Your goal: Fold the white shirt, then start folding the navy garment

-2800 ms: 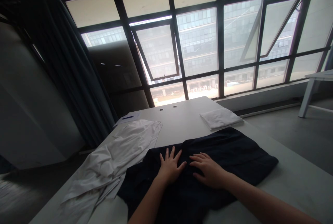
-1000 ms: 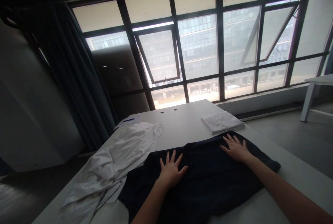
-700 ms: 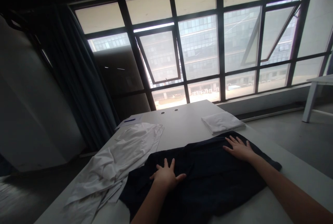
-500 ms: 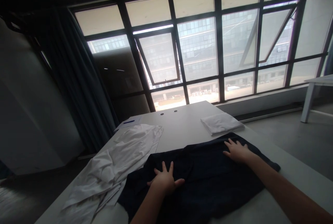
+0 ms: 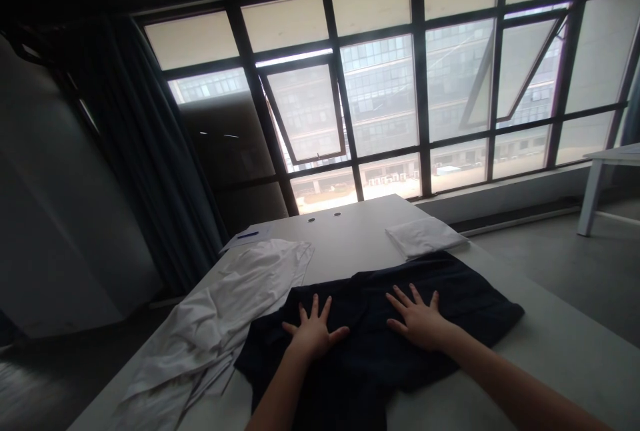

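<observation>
Resting open and unclenched, the left grip point(image 5: 314, 336) and right grip point(image 5: 419, 324) lie flat on a dark garment point(image 5: 465, 291), spread unfolded on the table point(image 5: 550, 344); crumpled white cloth point(image 5: 200, 331) left of the left grip, folded white cloth point(image 5: 425, 236) beyond the right.

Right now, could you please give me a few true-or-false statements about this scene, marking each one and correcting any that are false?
1. The left hand and the right hand both lie open on the dark navy garment. True.
2. The left hand grips the crumpled white garment. False: it rests on the dark navy garment, beside the crumpled white garment.
3. A folded white cloth lies on the white table, beyond the dark navy garment. True.
4. All the window panes are shut. False: hinged window panes tilt open.
</observation>
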`<action>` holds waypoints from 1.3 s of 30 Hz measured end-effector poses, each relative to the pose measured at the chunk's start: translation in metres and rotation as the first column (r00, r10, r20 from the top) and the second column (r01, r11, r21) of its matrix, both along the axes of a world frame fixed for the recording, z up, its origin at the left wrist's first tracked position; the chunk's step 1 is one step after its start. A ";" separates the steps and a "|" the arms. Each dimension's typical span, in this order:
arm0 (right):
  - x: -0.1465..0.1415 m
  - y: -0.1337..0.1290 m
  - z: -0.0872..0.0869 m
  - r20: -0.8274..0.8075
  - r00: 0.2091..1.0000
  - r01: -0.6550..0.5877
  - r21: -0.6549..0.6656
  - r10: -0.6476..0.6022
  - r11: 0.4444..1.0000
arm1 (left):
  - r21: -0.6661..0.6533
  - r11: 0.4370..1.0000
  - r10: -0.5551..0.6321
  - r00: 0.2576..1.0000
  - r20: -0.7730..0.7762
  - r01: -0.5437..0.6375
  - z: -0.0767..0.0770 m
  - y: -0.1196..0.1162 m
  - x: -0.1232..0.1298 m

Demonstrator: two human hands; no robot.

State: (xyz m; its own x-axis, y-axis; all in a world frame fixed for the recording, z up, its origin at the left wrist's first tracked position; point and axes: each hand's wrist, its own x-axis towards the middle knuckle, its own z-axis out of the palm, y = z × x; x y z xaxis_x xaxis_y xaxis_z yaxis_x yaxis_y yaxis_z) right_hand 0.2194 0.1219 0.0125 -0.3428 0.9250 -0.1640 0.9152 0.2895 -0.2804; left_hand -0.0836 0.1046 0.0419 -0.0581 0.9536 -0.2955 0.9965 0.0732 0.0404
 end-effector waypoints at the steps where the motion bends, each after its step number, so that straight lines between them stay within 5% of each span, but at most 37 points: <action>1: 0.001 0.003 -0.001 -0.009 1.000 -0.006 0.008 0.006 1.000 | 0.008 1.000 -0.001 1.000 0.009 0.001 0.000 0.001 -0.001; 11: 0.003 0.008 -0.003 -0.034 0.999 -0.013 0.078 0.015 0.997 | -0.013 0.999 0.050 0.996 -0.079 -0.051 0.015 -0.015 0.010; 18: 0.015 0.023 -0.006 -0.029 1.000 -0.002 0.068 0.004 0.998 | -0.177 0.982 -0.067 0.998 -0.019 0.063 0.038 -0.040 0.038; 25: 0.023 0.027 -0.007 -0.022 0.999 0.036 0.073 -0.035 0.997 | -0.163 0.985 -0.056 0.998 0.022 0.059 0.033 -0.032 0.034; 34: 0.020 0.034 -0.012 0.011 0.985 0.172 0.122 -0.175 0.977 | 0.045 0.986 -0.160 0.986 0.034 0.159 0.016 -0.012 0.016; 39: 0.022 0.040 -0.015 0.011 0.970 0.237 0.154 -0.242 0.959 | 0.002 0.985 -0.174 0.984 0.044 0.174 0.024 -0.018 0.023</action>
